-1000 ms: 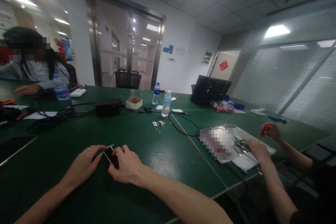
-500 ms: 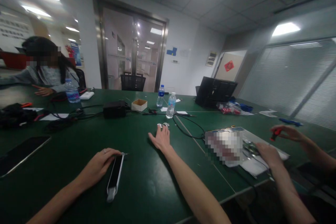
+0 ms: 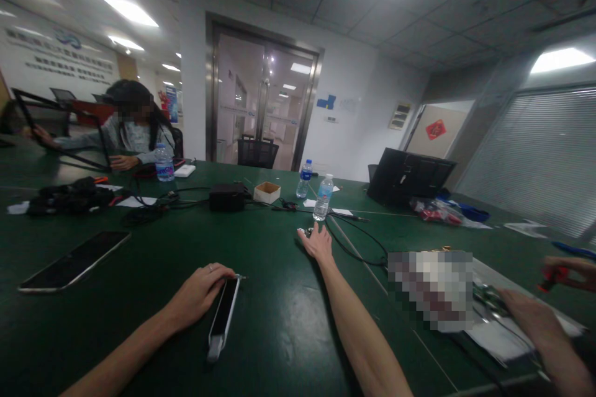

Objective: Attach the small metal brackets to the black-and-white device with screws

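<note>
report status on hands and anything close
Left hand at far end of black, white-edged rectangular device. Right hand open, at small whitish parts. White-capped clear plastic bottle just beyond.

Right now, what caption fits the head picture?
Left hand at slim black white-edged bar; right hand at small white pieces on green table.

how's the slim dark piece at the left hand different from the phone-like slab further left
The slim piece is narrow; the phone-like slab is broader. The left hand touches the slim piece, while no hand touches the phone-like slab. Both have dark faces and pale edges.
</note>
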Action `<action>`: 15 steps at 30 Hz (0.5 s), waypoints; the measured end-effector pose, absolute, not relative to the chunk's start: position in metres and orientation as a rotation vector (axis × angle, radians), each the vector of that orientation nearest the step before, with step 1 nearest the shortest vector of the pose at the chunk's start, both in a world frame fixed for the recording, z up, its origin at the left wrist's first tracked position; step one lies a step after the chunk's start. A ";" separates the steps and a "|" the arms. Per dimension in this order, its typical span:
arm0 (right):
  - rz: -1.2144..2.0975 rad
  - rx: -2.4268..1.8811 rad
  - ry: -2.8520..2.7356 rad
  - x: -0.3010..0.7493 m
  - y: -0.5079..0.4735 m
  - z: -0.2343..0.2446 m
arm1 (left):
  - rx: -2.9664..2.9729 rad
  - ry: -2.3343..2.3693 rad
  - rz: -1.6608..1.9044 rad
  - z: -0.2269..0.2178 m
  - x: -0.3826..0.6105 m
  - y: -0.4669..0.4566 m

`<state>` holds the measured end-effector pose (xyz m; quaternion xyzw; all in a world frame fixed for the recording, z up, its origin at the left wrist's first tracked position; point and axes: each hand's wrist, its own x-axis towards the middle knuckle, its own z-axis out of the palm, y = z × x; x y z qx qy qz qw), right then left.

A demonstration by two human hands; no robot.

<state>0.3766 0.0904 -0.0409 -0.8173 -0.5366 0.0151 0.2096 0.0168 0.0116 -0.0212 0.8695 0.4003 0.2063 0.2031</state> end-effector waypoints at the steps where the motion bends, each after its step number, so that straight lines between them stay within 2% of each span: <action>1: 0.016 -2.229 -1.516 0.377 0.090 -0.042 | 2.423 1.115 0.581 -0.021 0.017 0.011; 4: -0.037 -2.180 -1.526 0.380 0.093 -0.042 | 2.420 1.119 0.577 -0.020 0.018 0.009; 9: 0.119 -2.187 -1.686 0.383 0.099 -0.038 | 2.413 1.153 0.550 -0.009 0.022 0.004; 15: 0.154 -2.017 -1.942 0.372 0.085 -0.034 | 2.434 1.150 0.547 -0.003 0.024 -0.003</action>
